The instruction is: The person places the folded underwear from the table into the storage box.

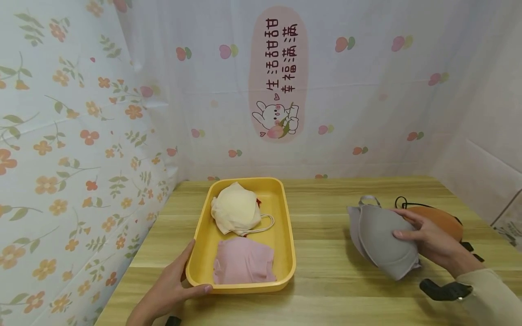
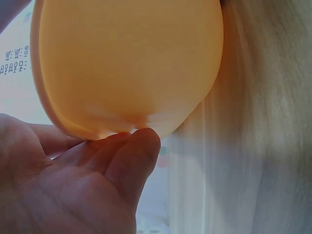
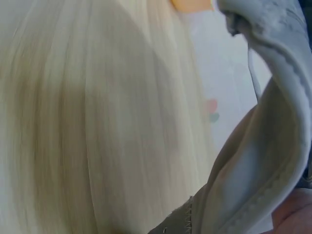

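A folded grey bra (image 1: pixel 383 233) is held by my right hand (image 1: pixel 434 240), its thumb on the near cup and the other fingers behind the fabric. In the right wrist view the bra (image 3: pixel 263 146) shows its stitched edge above the wooden surface. My left hand (image 1: pixel 173 280) holds the near left corner of a yellow tray (image 1: pixel 291 253), thumb along the front wall and fingers at the left side. Inside the tray lie a cream bra (image 1: pixel 236 208) with a thin looped strap and, nearer me, a folded pink cloth (image 1: pixel 244 260).
Behind my right hand, an orange-brown cupped garment (image 1: pixel 438 222) with black straps lies on the wooden table (image 1: pixel 322 271). A bit of red shows under the cream bra. Printed curtains (image 1: pixel 359 99) stand along the back and left of the table.
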`<act>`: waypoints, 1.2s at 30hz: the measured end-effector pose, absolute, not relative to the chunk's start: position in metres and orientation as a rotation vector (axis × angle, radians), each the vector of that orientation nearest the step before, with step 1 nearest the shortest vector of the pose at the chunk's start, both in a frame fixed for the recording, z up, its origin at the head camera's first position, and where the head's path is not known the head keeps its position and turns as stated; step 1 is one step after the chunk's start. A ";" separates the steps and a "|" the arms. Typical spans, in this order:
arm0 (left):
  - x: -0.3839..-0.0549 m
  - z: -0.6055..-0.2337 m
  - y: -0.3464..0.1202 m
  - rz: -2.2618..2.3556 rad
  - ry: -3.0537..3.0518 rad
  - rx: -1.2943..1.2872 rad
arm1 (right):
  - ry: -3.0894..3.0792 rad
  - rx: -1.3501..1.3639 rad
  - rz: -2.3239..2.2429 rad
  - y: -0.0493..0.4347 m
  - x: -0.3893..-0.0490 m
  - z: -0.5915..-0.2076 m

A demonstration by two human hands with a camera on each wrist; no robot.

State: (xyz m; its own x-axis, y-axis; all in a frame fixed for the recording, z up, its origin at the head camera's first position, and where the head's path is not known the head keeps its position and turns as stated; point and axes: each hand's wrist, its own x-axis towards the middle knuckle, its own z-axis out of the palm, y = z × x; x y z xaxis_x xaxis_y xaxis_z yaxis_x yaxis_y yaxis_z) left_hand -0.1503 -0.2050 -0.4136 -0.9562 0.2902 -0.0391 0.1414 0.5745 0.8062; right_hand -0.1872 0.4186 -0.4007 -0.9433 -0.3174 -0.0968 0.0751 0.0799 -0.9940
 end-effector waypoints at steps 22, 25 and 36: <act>-0.151 -0.415 -0.205 1.362 2.601 0.364 | 1.924 -0.101 -2.180 0.356 -0.202 -0.384; -0.151 -0.415 -0.205 1.360 2.605 0.376 | 1.941 -0.056 -2.186 0.348 -0.204 -0.381; -0.151 -0.414 -0.206 1.337 2.633 0.415 | 1.919 0.019 -2.244 0.320 -0.207 -0.365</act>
